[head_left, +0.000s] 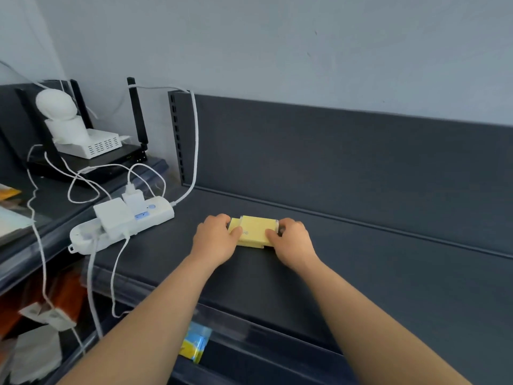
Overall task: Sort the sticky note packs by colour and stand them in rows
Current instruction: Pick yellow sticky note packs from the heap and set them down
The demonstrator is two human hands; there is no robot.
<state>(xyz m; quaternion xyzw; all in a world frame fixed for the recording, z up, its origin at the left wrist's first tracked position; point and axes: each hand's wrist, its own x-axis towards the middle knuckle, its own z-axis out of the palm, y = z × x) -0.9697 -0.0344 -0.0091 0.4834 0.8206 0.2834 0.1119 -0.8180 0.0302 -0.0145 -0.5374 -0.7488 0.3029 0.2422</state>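
Two hands bracket the yellow sticky note packs (254, 232) on the dark shelf (361, 259). The left hand (215, 240) and right hand (293, 244) each curl round one end. Squeeze evenly and square the edges before standing them. A power strip (122, 223) crowds the space beyond the left fingers. Open shelf lies past the right fingers.

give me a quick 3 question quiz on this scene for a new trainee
1. True or false: only the left hand holds the sticky note packs.
2. What lies to the left of the packs? A) a stapler B) a white power strip C) a mug
3. Fill in: the packs between the hands are ___ in colour.
Key: 1 false, the right hand grips them too; 2 B; 3 yellow.
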